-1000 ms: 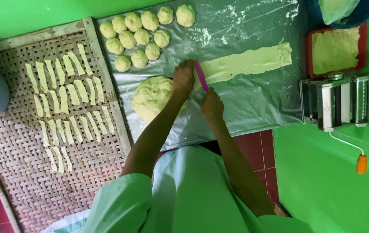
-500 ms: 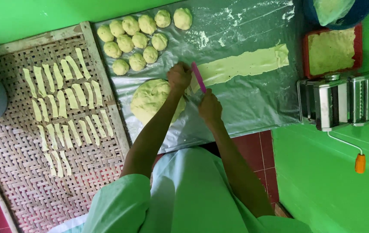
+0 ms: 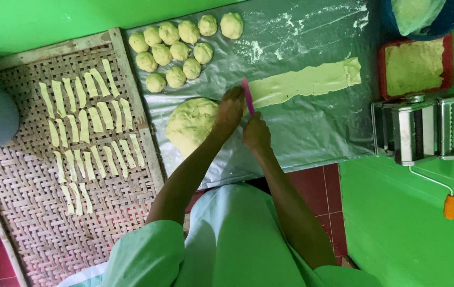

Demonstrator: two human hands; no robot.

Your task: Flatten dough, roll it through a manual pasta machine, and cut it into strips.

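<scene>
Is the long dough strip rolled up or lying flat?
Flat: the dough strip lies spread along the plastic sheet, its near end at the pink cutter.

I see my right hand point(image 3: 257, 134) and left hand point(image 3: 229, 109) together gripping a pink cutter point(image 3: 247, 95) at the near end of a long rolled dough strip point(image 3: 304, 82) on a floured plastic sheet point(image 3: 312, 127). A large dough mound point(image 3: 191, 123) sits just beside my left hand. Small dough balls point(image 3: 176, 48) are grouped above. Cut strips point(image 3: 89, 133) lie on a woven tray point(image 3: 36, 212). A pasta roller point(image 3: 423, 127) stands right.
</scene>
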